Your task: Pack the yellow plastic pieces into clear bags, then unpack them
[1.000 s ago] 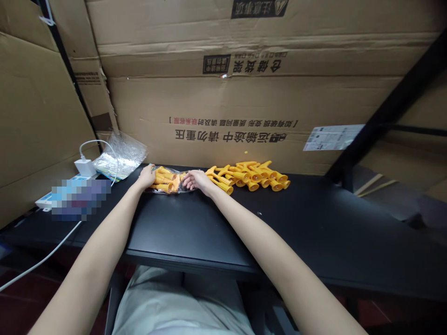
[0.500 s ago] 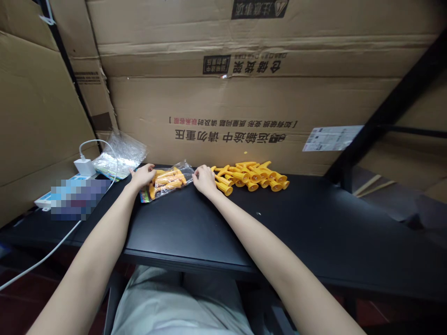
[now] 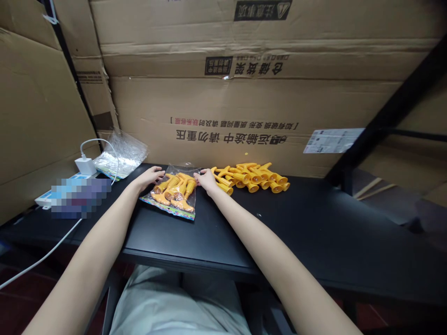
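Note:
A clear plastic bag (image 3: 173,210) with a colourful strip along its near edge lies on the black table. Inside it are several orange-yellow plastic pieces (image 3: 176,188), each with a flared tube and a curved crosspiece. My left hand (image 3: 151,177) is at the bag's upper left side, fingers apart and beside the film. At the upper right corner, my right hand (image 3: 206,180) pinches the bag's edge between thumb and fingers. Just right of that hand lies a pile of similar loose yellow pieces (image 3: 256,176), flared ends mostly facing me.
Crumpled clear plastic packaging (image 3: 124,151) rests at the back left. In front of it are a white charger (image 3: 84,165), a power strip (image 3: 45,199) and a white cable (image 3: 52,251). A cardboard wall (image 3: 209,102) stands behind the table (image 3: 279,232); a black frame post (image 3: 380,107) slants at right.
The bag has turned, so its colourful strip now faces me instead of left, and it lies nearer. My left hand has moved slightly right; the loose pile has stayed put.

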Tool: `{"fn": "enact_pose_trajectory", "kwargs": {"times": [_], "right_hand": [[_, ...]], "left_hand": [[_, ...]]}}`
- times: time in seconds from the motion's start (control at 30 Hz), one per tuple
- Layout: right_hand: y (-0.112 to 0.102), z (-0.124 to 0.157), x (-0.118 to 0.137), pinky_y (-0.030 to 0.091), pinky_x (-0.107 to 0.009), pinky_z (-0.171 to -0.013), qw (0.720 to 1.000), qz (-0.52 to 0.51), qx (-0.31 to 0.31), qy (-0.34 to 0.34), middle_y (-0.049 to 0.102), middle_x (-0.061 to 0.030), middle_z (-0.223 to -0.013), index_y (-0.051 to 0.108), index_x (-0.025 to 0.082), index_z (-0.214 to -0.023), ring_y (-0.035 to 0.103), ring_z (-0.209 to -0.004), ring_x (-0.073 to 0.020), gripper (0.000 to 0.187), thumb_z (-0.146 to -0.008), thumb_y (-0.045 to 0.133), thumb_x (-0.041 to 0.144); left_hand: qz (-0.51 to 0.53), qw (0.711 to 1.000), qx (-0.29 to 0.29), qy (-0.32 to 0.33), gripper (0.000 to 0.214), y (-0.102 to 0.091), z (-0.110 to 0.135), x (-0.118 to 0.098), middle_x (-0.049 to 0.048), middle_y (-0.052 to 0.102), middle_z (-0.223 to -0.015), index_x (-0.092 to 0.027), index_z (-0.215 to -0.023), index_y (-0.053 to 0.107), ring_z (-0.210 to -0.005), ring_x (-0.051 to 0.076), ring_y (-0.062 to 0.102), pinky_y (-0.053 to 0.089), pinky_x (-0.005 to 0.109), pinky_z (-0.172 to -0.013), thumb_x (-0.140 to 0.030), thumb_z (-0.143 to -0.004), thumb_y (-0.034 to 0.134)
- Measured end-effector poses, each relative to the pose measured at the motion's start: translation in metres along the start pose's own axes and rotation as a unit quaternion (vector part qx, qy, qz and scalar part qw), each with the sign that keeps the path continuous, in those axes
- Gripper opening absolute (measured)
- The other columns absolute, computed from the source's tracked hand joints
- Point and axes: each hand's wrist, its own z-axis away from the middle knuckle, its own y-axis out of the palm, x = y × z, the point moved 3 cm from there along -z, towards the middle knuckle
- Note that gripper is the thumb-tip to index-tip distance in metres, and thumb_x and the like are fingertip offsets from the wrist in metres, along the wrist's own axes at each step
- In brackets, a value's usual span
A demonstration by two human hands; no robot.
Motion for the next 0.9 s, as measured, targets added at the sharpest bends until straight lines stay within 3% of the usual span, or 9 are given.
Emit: {"fn": "enact_pose_trajectory", "kwargs": {"times": [0.17, 0.27, 0.37, 0.43, 0.57, 0.77, 0.9], "right_hand": [[0.002, 0.003, -0.004, 0.052, -0.025, -0.062, 0.97, -0.207, 0.056, 0.113, 0.056, 0.0002, -0.068, 0.048, 0.018, -0.091, 0.059, -0.061, -0.0118, 0.024, -0.075, 0.062, 0.006], [0.004, 0.007, -0.001, 0.049, -0.022, -0.06, 0.961, -0.233, 0.092, 0.115, 0.056, 0.0001, -0.061, 0.052, 0.018, -0.074, 0.055, -0.057, -0.01, 0.017, -0.075, 0.06, 0.003], [0.007, 0.012, 0.003, 0.047, -0.021, -0.059, 0.956, -0.241, 0.121, 0.117, 0.056, 0.0005, -0.058, 0.051, 0.017, -0.065, 0.052, -0.055, -0.0087, 0.021, -0.078, 0.054, 0.001], [0.009, 0.016, 0.005, 0.046, -0.021, -0.06, 0.952, -0.248, 0.134, 0.12, 0.055, 0.0009, -0.058, 0.05, 0.017, -0.063, 0.052, -0.054, -0.008, 0.023, -0.079, 0.051, 0.0], [0.009, 0.021, 0.009, 0.044, -0.02, -0.06, 0.943, -0.26, 0.163, 0.13, 0.055, 0.0009, -0.06, 0.049, 0.016, -0.064, 0.053, -0.056, -0.0077, 0.026, -0.084, 0.044, 0.002], [0.003, 0.021, 0.009, 0.043, -0.02, -0.059, 0.932, -0.277, 0.178, 0.149, 0.052, 0.0012, -0.061, 0.045, 0.017, -0.067, 0.051, -0.056, -0.0074, 0.027, -0.087, 0.039, 0.0], [0.004, 0.019, 0.007, 0.043, -0.02, -0.056, 0.934, -0.277, 0.174, 0.146, 0.051, 0.0014, -0.061, 0.045, 0.017, -0.069, 0.05, -0.053, -0.0071, 0.026, -0.09, 0.037, 0.003]], "left_hand": [[0.103, 0.993, 0.03, -0.052, 0.024, 0.005, 0.0, 0.0, 0.0089, 0.068, -0.077, -0.011, -0.11, 0.049, -0.056, 0.009, 0.059, 0.038, 0.018, -0.05, -0.021, -0.088, 0.051], [0.084, 0.993, 0.025, -0.073, 0.019, 0.003, -0.003, 0.005, 0.0033, 0.063, -0.061, -0.012, -0.101, 0.052, -0.045, 0.009, 0.053, 0.034, 0.019, -0.044, -0.025, -0.087, 0.054], [0.03, 0.998, 0.0, -0.059, 0.025, 0.0, -0.007, 0.012, -0.0002, 0.057, -0.054, -0.012, -0.084, 0.059, -0.039, 0.008, 0.046, 0.029, 0.02, -0.04, -0.036, -0.079, 0.065], [-0.004, 0.999, -0.022, -0.029, 0.025, -0.003, -0.009, 0.014, -0.0009, 0.054, -0.052, -0.012, -0.072, 0.063, -0.039, 0.006, 0.042, 0.027, 0.021, -0.04, -0.035, -0.072, 0.072], [-0.014, 0.998, -0.055, 0.007, 0.014, -0.007, -0.012, 0.014, 0.0001, 0.058, -0.051, -0.012, -0.06, 0.064, -0.044, 0.007, 0.046, 0.031, 0.02, -0.044, -0.018, -0.064, 0.076], [0.149, 0.987, -0.018, -0.058, 0.017, -0.005, -0.006, 0.01, 0.0043, 0.067, -0.062, -0.013, -0.065, 0.055, -0.057, 0.01, 0.062, 0.047, 0.02, -0.058, -0.006, -0.08, 0.058], [0.183, 0.979, -0.003, -0.092, 0.014, -0.004, -0.003, 0.009, 0.0047, 0.068, -0.066, -0.014, -0.076, 0.053, -0.055, 0.01, 0.064, 0.05, 0.021, -0.06, -0.002, -0.083, 0.052]]}}
